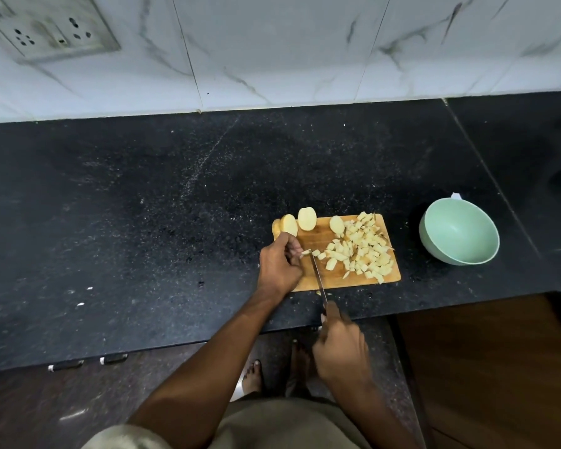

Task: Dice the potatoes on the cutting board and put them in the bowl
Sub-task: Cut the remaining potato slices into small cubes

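Black speckled tabletop (143, 205), 1 in view, carries every item; it ends close below the board, so a piece pushed off the near edge of the board could fall to the floor. A few pale scraps already lie on it at left.

Wooden cutting board (318, 241), 1, lies near the tabletop's front edge. It looks unsecured; downward knife pressure could make it slide.

Green bowl (459, 233), 1, stands apart to the right of the board and holds nothing visible. The gap between board and bowl is where dice may be spilt during transfer.

Left hand (279, 267), 1, rests on the board's left part with its fingers (294, 251) curled, pinching a small potato piece against the wood just beside the blade. This is the chief hazard: the fingertips sit very near the edge, and a slipping piece could bring the blade onto them.

Right hand (339, 346), 1, has its fingers wrapped round the knife handle, off the tabletop's edge.

Knife (316, 273), 1, blade tip down at the piece being cut.

Uncut potato slices (306, 219): about 4 rounds, at the board's far-left edge, 1 overhanging it and liable to roll off.

Diced potato pile (361, 251): several dozen pieces, too many to count exactly, crowding the board's right edge.
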